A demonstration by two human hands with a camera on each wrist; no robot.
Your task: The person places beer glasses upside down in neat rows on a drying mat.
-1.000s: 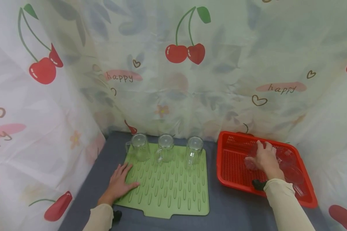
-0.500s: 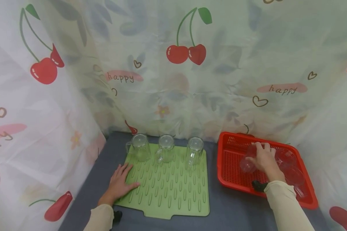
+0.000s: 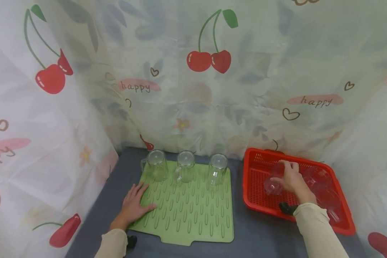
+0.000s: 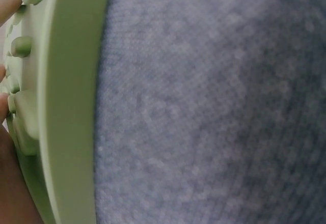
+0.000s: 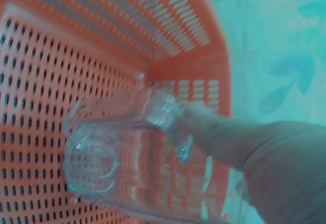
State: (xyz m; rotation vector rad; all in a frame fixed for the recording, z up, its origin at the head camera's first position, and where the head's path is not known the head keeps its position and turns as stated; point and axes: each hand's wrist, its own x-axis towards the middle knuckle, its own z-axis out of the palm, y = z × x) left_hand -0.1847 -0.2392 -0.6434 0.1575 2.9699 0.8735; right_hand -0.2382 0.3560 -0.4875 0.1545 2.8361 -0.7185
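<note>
My right hand [image 3: 292, 181] grips a clear glass mug [image 3: 272, 187] inside the red plastic basket [image 3: 246, 190]. In the right wrist view the mug [image 5: 94, 158] lies tilted over the basket's slotted floor, its base away from the hand and the thumb at its handle. Most of the fingers are hidden there. Flat on the left edge of the green drying mat [image 3: 193, 215] rests my left hand [image 3: 133, 204], fingers spread. The left wrist view catches only bits of those fingers beside the raised edge of the mat [image 4: 71, 107].
Along the mat's back edge three glass mugs stand upside down: a left one [image 3: 158, 166], a middle one [image 3: 186, 166] and a right one [image 3: 217, 168]. More glassware [image 3: 329, 197] fills the basket's right side. A printed curtain [image 3: 193, 100] surrounds the dark grey tabletop [image 3: 251, 236].
Within the basket, my right hand has shifted the mug slightly left and nearer, turning its base toward the left front. My left hand keeps its place on the mat.
</note>
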